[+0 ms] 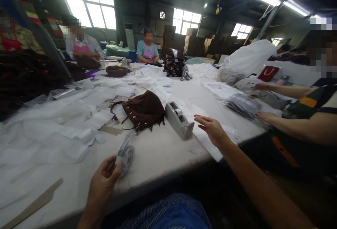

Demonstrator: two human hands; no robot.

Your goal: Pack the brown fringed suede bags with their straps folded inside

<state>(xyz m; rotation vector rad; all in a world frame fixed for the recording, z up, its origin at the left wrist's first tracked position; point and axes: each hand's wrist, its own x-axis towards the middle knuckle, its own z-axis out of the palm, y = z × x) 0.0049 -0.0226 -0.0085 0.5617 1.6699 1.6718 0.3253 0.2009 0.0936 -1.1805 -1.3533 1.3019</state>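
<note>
The wrapped coil (128, 157), near the front edge of the surface (160, 155), is pinched at its side by the left hand (105, 172). It should be light, pliable and slick (blur hides what it is), best gripped across its layers. The right hand (213, 130), fingers extended and empty, is beside the tape dispenser (175, 125), likely heavy and stiff. Beyond slumps a soft brown bag (144, 111).

A coiled grey strap (128, 158) in clear plastic – held up, left of and nearer than the grey tape dispenser (181, 126) – which stands upright.
</note>
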